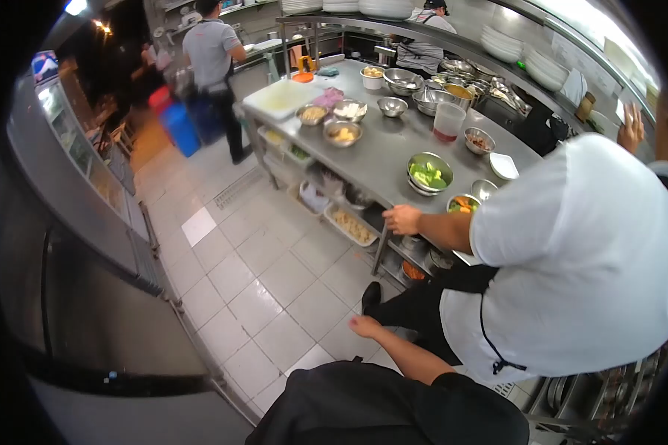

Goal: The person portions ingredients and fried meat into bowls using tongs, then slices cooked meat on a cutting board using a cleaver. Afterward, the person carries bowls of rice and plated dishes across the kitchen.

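My right hand (365,326) hangs low in front of my black clothing, over the tiled floor. Its fingers look curled in, and nothing shows in them. Closest to it is the dark shoe (372,297) of a co-worker in a white shirt (564,245), who stands at my right. My left hand is out of the picture. That co-worker rests one hand (402,220) on the edge of the steel table (386,167) and holds the other hand (631,127) raised near the wall. By the table edge stands a metal bowl with green vegetables (427,172).
Several metal bowls, a plastic measuring jug (448,121) and a white cutting board (283,98) stand on the table. Under it are food tubs (351,225). A steel fridge (111,311) lines the left. Another person (209,55) stands beyond, near a blue bin (179,129).
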The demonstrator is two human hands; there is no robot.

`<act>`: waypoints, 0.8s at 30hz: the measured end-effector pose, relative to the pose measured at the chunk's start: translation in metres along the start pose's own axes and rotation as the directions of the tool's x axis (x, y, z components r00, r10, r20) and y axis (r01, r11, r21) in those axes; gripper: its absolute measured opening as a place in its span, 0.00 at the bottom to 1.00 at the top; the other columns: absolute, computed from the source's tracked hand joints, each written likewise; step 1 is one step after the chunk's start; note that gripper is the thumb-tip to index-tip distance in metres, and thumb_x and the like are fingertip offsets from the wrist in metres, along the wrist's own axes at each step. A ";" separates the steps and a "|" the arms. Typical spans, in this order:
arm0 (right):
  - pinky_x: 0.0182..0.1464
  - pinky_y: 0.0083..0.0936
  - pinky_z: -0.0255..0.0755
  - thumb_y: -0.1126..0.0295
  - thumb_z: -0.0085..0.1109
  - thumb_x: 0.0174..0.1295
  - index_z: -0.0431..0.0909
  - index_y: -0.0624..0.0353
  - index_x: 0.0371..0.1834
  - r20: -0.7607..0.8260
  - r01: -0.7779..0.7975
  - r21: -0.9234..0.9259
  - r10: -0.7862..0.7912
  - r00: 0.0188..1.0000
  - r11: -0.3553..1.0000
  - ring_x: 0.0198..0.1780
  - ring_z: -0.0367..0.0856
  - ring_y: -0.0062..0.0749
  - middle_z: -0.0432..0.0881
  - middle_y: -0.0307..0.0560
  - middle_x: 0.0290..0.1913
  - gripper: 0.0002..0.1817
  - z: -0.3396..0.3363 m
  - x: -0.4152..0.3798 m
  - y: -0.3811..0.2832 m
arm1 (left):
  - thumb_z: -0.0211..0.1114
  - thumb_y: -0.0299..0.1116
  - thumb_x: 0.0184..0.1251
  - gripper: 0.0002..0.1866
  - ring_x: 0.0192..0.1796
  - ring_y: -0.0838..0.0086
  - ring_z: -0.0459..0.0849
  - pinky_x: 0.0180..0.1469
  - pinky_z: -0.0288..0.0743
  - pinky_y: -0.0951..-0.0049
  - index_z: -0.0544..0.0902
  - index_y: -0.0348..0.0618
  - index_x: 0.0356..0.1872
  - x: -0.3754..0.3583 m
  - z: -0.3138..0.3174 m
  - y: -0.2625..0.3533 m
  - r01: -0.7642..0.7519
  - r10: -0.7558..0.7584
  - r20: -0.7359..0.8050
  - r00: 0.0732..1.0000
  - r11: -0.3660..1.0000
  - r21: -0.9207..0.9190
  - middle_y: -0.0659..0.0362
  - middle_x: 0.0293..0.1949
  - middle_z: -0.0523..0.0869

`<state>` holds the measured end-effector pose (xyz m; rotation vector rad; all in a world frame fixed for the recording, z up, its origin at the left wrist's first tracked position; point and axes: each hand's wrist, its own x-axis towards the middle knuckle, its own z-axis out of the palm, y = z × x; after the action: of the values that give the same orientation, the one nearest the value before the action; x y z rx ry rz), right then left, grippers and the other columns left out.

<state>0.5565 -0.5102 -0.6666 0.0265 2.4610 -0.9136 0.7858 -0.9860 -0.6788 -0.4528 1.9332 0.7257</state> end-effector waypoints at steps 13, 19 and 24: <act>0.47 0.34 0.76 0.57 0.56 0.65 0.82 0.50 0.46 -0.556 0.292 0.101 -0.190 0.809 0.951 0.43 0.84 0.39 0.86 0.45 0.41 0.13 -0.339 0.286 -0.203 | 0.57 0.38 0.69 0.15 0.30 0.62 0.87 0.30 0.81 0.59 0.82 0.39 0.49 0.272 -0.389 0.218 -0.055 0.054 0.084 0.995 0.998 0.005 0.50 0.32 0.85; 0.35 0.26 0.79 0.69 0.56 0.66 0.78 0.57 0.53 -0.899 0.356 0.353 0.208 0.385 0.865 0.36 0.85 0.28 0.85 0.44 0.41 0.14 -0.652 0.234 -0.115 | 0.54 0.41 0.74 0.11 0.27 0.71 0.83 0.20 0.75 0.71 0.77 0.44 0.42 0.382 -0.628 0.455 -0.354 0.267 -0.337 0.903 0.906 -0.231 0.59 0.29 0.80; 0.33 0.31 0.82 0.65 0.53 0.68 0.76 0.63 0.55 -0.840 0.278 0.491 0.533 -0.100 0.826 0.35 0.86 0.35 0.83 0.51 0.44 0.17 -0.800 0.176 0.030 | 0.56 0.42 0.74 0.11 0.30 0.72 0.83 0.24 0.76 0.71 0.76 0.48 0.48 0.400 -0.669 0.611 -0.575 0.465 -0.421 0.779 0.797 -0.185 0.61 0.33 0.80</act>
<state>0.0441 -0.0223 -0.2530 1.9675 3.0486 -1.9858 -0.2030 -0.9690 -0.6312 -0.2246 2.3341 1.4074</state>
